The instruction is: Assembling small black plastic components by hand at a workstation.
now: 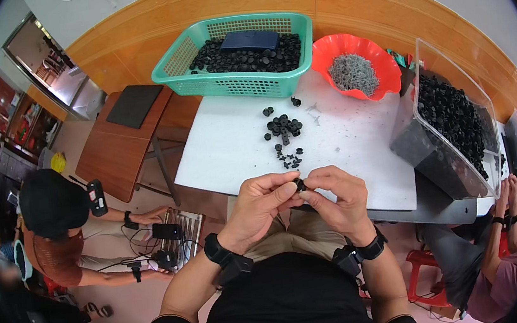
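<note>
Close together at the near edge of the white tabletop, my left hand (pixel 268 200) and my right hand (pixel 341 198) pinch a small round black plastic part (pixel 300 185) between thumbs and fingers. Its finer details are covered by my fingertips. Just beyond my hands lies a loose cluster of black plastic parts (pixel 284 126), some of them round caps. Nearer to me are several smaller black pieces (pixel 288 157). Another black part (pixel 295 101) sits apart, toward the basket.
A green basket (pixel 234 86) of black parts, with a dark blue box (pixel 250 40) on top, stands at the back. Right of it are a red bowl (pixel 389 76) of small grey pieces and a clear bin (pixel 420 149) of black parts. People sit at both sides.
</note>
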Available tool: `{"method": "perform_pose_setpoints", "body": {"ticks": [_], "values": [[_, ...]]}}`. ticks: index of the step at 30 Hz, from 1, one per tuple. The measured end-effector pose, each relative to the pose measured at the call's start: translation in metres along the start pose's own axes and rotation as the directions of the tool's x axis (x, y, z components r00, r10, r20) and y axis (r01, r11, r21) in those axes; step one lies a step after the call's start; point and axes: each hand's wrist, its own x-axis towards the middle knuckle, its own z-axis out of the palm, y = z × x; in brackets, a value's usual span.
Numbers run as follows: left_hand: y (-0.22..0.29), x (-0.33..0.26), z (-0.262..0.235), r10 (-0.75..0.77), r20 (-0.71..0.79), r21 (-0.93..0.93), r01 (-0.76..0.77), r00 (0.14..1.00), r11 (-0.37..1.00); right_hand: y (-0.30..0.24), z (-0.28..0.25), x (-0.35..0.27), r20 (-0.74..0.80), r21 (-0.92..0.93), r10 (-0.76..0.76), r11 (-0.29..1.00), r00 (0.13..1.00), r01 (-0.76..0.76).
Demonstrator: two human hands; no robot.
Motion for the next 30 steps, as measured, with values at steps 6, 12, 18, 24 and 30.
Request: {"method": "perform_pose_setpoints", "body": {"ticks": [6, 12, 18, 24, 30], "values": [[0.0007, -0.0056, 0.0017, 0.029, -0.009, 0.061, -0.028, 1.000, 0.998, -0.0025, 0.0042, -0.0020, -0.021, -0.063, -0.068, 0.996, 0.997, 0.067], [-0.0028, -0.0055, 0.0013, 0.049, -0.016, 0.165, -0.046, 0.999, 0.985, -0.0016, 0.0048, -0.0023, -0.027, -0.063, -0.123, 0.991, 0.992, 0.121], [-0.0050, -0.0053, 0.0049, 0.156, 0.030, 0.309, -0.158, 0.987, 0.938, -0.0001, 0.0039, -0.0056, -0.033, -0.035, -0.128, 0.991, 0.991, 0.126], [-0.0057, -0.0068, 0.0070, 0.173, 0.065, 0.388, -0.185, 0.983, 0.903, -0.0026, -0.0006, -0.0050, -0.023, -0.082, -0.125, 0.989, 0.992, 0.122], [-0.0084, -0.0074, 0.0083, 0.193, 0.059, 0.386, -0.201, 0.979, 0.900, -0.0028, -0.0016, -0.0051, 0.009, -0.044, -0.085, 0.995, 0.996, 0.086]]}}
